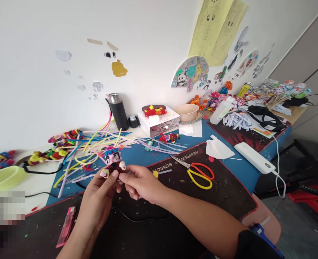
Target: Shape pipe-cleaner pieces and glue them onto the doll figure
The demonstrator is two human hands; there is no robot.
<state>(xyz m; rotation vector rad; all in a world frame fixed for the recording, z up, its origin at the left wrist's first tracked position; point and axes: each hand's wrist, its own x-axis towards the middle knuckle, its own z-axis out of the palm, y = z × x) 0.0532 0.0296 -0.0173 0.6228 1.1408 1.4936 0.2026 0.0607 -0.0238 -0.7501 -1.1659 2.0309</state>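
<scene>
A small pipe-cleaner doll [112, 158] with a white face, blue and pink headdress and dark red body is held upright above the mat. My left hand [101, 190] grips its lower body, thumb pressed on the front. The thumb and fingers of my right hand [139, 181] pinch the doll's lower right side. The doll's lower end is hidden behind my fingers. Scissors [195, 171] with one red and one yellow handle lie on the black mat [159, 233] to the right. Loose pipe cleaners [94, 142] are strewn behind the doll.
A black thermos [118, 113] and a white drawer box [160, 122] stand by the wall. Other dolls [64, 136] lie at left, near a pale green bowl [6, 178]. A white power bank [253, 158] with a cable, and a pink cutter-like case [66, 228], are also there.
</scene>
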